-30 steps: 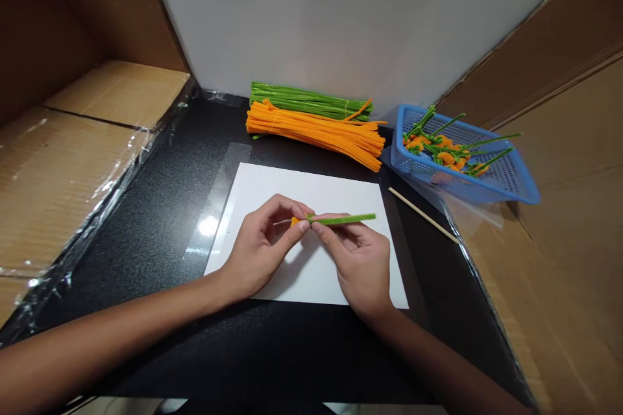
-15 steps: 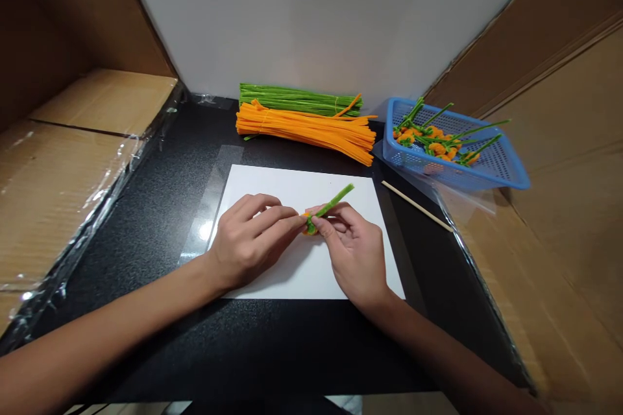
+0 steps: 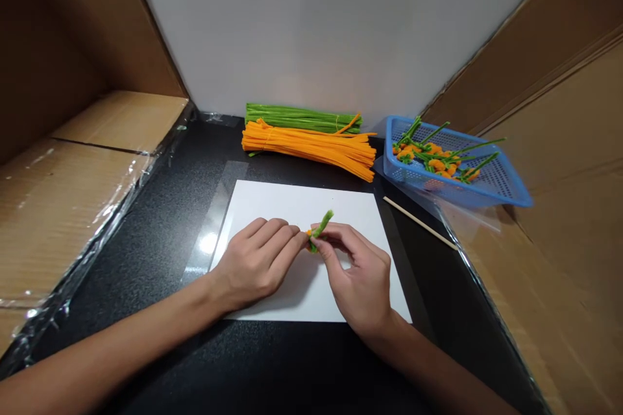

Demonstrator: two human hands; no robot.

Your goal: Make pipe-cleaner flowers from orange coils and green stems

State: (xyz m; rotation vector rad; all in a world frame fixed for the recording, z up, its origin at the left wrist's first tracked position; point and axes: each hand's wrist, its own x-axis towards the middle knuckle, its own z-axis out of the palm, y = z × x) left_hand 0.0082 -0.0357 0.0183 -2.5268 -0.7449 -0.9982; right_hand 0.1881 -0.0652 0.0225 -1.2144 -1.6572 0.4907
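Note:
Between my two hands, over a white sheet of paper (image 3: 272, 198), is a small orange and green pipe-cleaner piece (image 3: 321, 225) with a green stem pointing up and away from me. My left hand (image 3: 265, 256) pinches its orange end from the left, the fingers pressed together. From the right, my right hand (image 3: 357, 269) grips the green part between thumb and fingers. Most of the orange part is hidden behind my fingertips.
Bundles of orange pipe cleaners (image 3: 306, 146) and green pipe cleaners (image 3: 296, 117) lie against the back wall. A blue basket (image 3: 413, 175) at the right holds several orange and green pieces (image 3: 440, 165). Near it lies a thin wooden stick (image 3: 419, 223). Cardboard walls (image 3: 559, 142) flank the black table (image 3: 160, 233).
The green stem has swung more upright and looks shorter from here. My left fingers have drawn closer together. The whole view has shifted slightly, so everything appears lower.

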